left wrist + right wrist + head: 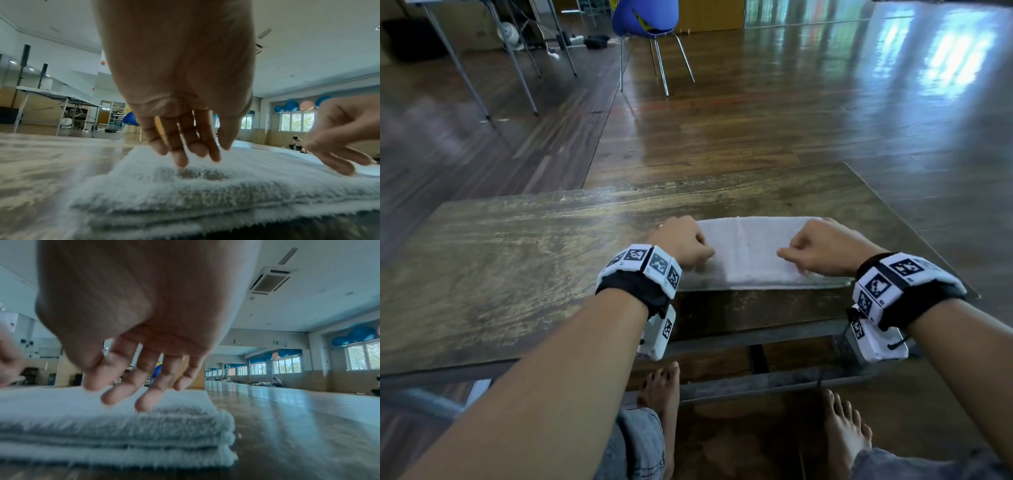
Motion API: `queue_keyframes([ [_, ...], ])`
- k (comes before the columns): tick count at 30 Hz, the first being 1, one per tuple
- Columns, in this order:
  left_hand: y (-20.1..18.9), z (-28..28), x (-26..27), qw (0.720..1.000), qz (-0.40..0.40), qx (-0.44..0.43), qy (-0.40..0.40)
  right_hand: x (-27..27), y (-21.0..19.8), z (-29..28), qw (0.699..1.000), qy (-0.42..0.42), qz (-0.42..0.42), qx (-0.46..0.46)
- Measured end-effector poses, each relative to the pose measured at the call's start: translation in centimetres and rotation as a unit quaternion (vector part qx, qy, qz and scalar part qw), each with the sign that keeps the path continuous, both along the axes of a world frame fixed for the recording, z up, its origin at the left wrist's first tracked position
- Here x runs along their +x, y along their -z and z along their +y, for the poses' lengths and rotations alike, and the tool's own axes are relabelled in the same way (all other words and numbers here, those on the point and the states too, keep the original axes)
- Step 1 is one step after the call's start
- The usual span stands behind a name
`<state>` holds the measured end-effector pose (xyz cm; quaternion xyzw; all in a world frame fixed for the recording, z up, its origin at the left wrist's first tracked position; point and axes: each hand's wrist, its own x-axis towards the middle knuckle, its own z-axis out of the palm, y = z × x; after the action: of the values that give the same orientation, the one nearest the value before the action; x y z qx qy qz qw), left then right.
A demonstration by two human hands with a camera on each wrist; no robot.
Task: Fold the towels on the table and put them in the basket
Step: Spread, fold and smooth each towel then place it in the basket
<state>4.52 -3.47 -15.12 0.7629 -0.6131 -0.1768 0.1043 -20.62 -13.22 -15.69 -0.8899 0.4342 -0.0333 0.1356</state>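
Observation:
A white towel [753, 250], folded into a long layered strip, lies on the table [517, 260] near its right front edge. My left hand [688, 248] is over the towel's left end. In the left wrist view its straight fingers [182, 158] point down, their tips on the towel [246, 188]. My right hand [813, 251] is over the right end. The right wrist view shows its fingers [144, 402] spread and pointing down, at or just above the stacked layers of the towel [102, 423]. Neither hand pinches cloth. No basket is in view.
The table top is dark wood under glass, with bare surface left of the towel. The towel's front edge lies close to the table's near edge. A blue chair [645, 20] and folding-table legs [517, 68] stand on the wooden floor beyond. My bare feet [664, 394] show below.

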Motion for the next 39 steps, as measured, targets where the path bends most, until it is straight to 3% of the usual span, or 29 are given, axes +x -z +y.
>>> queue_keyframes([
  [3,0.2,-0.2,-1.3,0.997,0.029,-0.069,0.034,0.7,0.1,1.2,0.996,-0.033,-0.073,-0.048],
  [5,1.0,-0.6,-2.4,0.995,0.007,-0.068,0.072,1.5,0.3,1.8,0.991,-0.078,-0.109,-0.009],
  [9,2.9,-0.8,-3.9,0.993,-0.041,0.039,0.108,2.9,1.6,2.2,0.991,-0.106,-0.036,0.073],
  [13,3.9,-0.7,-3.3,0.988,-0.032,0.097,0.111,2.9,2.4,1.7,0.985,-0.082,-0.045,0.145],
  [22,4.7,-0.2,-2.0,0.988,-0.041,0.085,0.120,2.2,3.0,0.5,0.986,-0.085,0.006,0.146],
  [39,5.2,0.4,0.1,0.993,-0.054,0.097,0.032,-1.3,3.4,-0.9,0.986,0.023,0.114,0.123],
])
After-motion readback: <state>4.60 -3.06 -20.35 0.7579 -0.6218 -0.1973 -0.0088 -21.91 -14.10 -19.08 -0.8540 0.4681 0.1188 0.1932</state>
